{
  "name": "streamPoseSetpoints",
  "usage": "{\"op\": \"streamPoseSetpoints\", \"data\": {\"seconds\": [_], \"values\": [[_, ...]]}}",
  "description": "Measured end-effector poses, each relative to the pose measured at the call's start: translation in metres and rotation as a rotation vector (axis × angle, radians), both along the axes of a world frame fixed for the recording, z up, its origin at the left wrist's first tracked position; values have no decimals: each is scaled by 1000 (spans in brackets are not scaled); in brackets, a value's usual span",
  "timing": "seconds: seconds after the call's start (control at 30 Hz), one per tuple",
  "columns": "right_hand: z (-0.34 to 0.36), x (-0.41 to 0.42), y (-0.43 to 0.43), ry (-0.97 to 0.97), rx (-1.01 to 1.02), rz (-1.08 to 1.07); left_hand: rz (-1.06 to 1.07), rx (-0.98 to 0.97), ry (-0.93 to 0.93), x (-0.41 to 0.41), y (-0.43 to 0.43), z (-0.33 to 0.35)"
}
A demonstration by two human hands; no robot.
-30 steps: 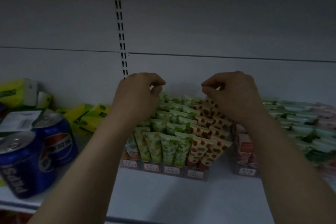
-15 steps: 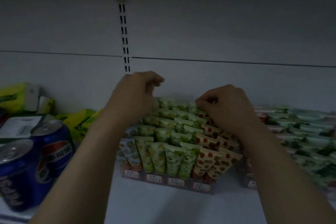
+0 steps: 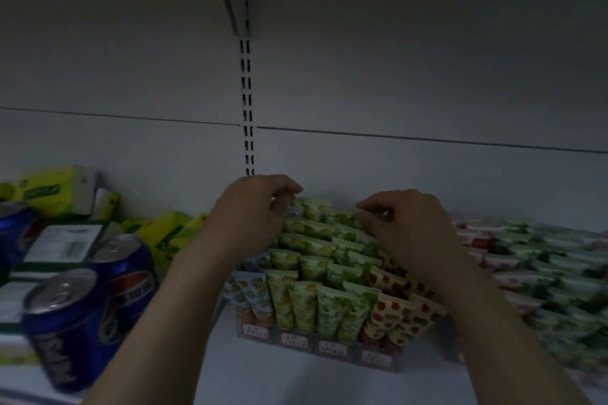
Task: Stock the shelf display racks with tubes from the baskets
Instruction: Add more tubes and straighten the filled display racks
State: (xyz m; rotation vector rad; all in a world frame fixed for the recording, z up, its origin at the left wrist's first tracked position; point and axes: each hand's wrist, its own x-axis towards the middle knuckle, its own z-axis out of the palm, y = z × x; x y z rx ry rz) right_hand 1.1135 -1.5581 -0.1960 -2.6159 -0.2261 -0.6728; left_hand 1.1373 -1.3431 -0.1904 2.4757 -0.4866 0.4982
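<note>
Head view, dim light. Both hands reach over the display rack (image 3: 317, 344) that stands on the white shelf (image 3: 296, 381).

Left hand (image 3: 250, 220): fingers curled, thumb and forefinger pinched narrow at the back-left corner of the rack, at the crimped top of a rear tube. Cannot tell whether it actually grips it.

Right hand (image 3: 411, 230): fingers curled, tips pinched narrow over the back row on the right side. Whether a tube is held cannot be told.

Tubes (image 3: 306, 299): upright in stepped rows, caps down, green-patterned in the middle, red strawberry-patterned ones (image 3: 391, 309) at right, pale fruit-patterned ones at left. Price labels run along the rack front.

Second rack of tubes (image 3: 543, 260) just right, blurred. Blue cola cans (image 3: 69, 325) lower left; yellow packets (image 3: 56, 191) behind them.
</note>
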Motion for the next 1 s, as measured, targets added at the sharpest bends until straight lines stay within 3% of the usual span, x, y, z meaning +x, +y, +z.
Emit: {"op": "streamPoseSetpoints", "data": {"seconds": [0.27, 0.5, 0.63, 1.0], "values": [[16, 8, 8, 37, -133, -37, -74, 61, -12, -3, -22, -3], [27, 28, 32, 230, -227, 58, -70, 149, 143, 19, -22, 4], [28, 36, 33, 225, -272, 41, -74, 131, 203, 36, -11, 9], [25, 41, 38, 201, -277, 43, -108, 56, 141, 47, -17, 5]]}}
